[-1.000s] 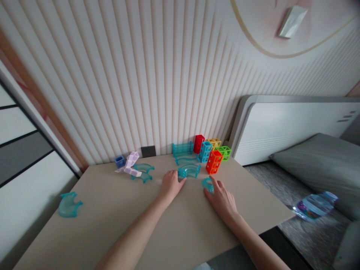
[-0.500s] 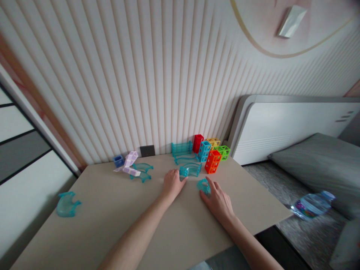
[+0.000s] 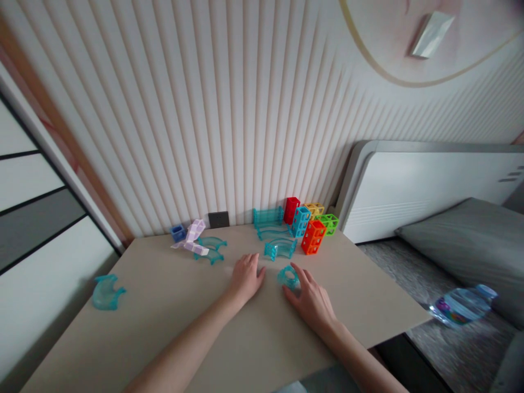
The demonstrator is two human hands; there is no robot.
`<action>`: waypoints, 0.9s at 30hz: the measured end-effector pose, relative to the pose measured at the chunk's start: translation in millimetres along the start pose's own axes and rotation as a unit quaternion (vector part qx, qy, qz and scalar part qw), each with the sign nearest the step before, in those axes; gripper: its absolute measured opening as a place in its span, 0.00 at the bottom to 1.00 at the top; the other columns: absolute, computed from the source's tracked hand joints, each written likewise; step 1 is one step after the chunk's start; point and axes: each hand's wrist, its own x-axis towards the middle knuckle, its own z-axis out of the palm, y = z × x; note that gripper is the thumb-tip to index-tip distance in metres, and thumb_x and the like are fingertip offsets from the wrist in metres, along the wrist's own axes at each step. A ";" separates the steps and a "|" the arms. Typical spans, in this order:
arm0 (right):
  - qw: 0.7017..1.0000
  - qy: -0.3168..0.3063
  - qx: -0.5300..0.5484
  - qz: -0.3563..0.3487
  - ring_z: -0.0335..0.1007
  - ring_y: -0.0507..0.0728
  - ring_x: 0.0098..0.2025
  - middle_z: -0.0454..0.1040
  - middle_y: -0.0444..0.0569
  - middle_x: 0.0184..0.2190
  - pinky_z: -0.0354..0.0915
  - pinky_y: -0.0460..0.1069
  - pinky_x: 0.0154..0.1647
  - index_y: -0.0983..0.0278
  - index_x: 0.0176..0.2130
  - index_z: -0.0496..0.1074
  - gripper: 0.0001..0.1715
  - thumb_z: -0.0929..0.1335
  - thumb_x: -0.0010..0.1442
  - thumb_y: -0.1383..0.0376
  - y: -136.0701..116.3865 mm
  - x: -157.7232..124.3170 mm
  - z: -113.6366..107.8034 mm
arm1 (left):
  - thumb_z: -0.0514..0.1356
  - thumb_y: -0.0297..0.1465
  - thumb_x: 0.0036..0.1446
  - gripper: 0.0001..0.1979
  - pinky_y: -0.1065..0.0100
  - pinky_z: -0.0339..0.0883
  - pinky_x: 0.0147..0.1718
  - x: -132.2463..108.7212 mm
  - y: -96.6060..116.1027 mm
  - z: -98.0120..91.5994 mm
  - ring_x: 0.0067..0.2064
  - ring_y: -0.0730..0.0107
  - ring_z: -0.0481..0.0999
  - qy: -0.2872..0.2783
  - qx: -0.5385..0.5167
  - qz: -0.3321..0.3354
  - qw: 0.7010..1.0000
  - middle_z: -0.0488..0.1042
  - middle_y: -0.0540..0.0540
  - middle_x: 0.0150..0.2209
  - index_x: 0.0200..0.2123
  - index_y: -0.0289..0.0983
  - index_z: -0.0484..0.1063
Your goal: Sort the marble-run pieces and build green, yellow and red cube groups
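My right hand (image 3: pixel 311 299) has its thumb and fingers around a small translucent teal plastic piece (image 3: pixel 282 278) with a round opening, low over the table. Part of that piece is hidden behind the fingers. To its left, my left hand (image 3: pixel 245 278) is empty, with the thumb apart from the fingers, close to the tabletop. Just beyond both hands stands a curved teal track piece (image 3: pixel 281 249). An orange-red openwork block tower (image 3: pixel 313 237) stands to the right of that piece, near a blue block tower (image 3: pixel 301 221).
Against the wall are a red block (image 3: pixel 292 210), yellow blocks (image 3: pixel 314 208), green blocks (image 3: pixel 328 222) and a flat teal piece (image 3: pixel 268 217). Farther left lie a lilac block piece (image 3: pixel 194 238), a dark blue block (image 3: pixel 178 233) and a curved teal piece (image 3: pixel 107 295). A bottle (image 3: pixel 462 305) is at right.
My left hand has drawn back from the curved track piece towards me. My right hand has shifted the small teal piece left and a little nearer, and it shows a different side.
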 end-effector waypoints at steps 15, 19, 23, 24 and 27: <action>0.990 -0.057 0.009 -0.131 0.78 0.62 0.49 0.73 0.54 0.58 0.68 0.50 0.46 0.59 0.68 0.58 0.37 0.68 0.64 0.55 -115.1 69.6 48.6 | 0.53 0.27 0.65 0.12 0.61 0.70 0.51 -62.2 -115.7 -61.6 0.47 0.60 0.78 0.068 0.040 -0.010 0.997 0.79 0.43 0.44 0.46 0.40 0.75; 0.996 -0.045 -0.029 -0.070 0.78 0.62 0.49 0.73 0.56 0.57 0.68 0.51 0.45 0.60 0.67 0.58 0.35 0.66 0.65 0.54 -127.7 93.2 60.1 | 0.53 0.26 0.65 0.16 0.61 0.71 0.49 -58.0 -132.9 -59.1 0.47 0.58 0.78 0.070 0.056 -0.049 0.995 0.78 0.41 0.44 0.53 0.38 0.73; 0.998 -0.021 -0.056 -0.023 0.79 0.64 0.47 0.73 0.61 0.55 0.69 0.53 0.42 0.64 0.68 0.55 0.35 0.64 0.67 0.54 -130.8 102.0 70.4 | 0.55 0.26 0.63 0.23 0.59 0.70 0.50 -52.8 -136.5 -51.9 0.48 0.56 0.77 0.053 0.069 -0.069 0.994 0.77 0.39 0.45 0.62 0.37 0.68; 0.998 -0.018 -0.061 -0.017 0.79 0.64 0.47 0.73 0.61 0.55 0.69 0.53 0.42 0.64 0.68 0.55 0.35 0.64 0.68 0.54 -131.1 102.4 72.2 | 0.55 0.25 0.63 0.24 0.60 0.70 0.50 -51.6 -136.0 -50.9 0.48 0.56 0.76 0.047 0.069 -0.071 0.994 0.76 0.39 0.45 0.62 0.38 0.67; 0.997 -0.014 -0.076 -0.004 0.79 0.65 0.47 0.72 0.62 0.54 0.70 0.53 0.41 0.64 0.68 0.54 0.36 0.63 0.68 0.52 -131.6 101.8 74.1 | 0.54 0.25 0.64 0.23 0.60 0.68 0.51 -48.9 -133.8 -50.7 0.48 0.58 0.76 0.029 0.066 -0.073 0.995 0.76 0.40 0.45 0.61 0.40 0.69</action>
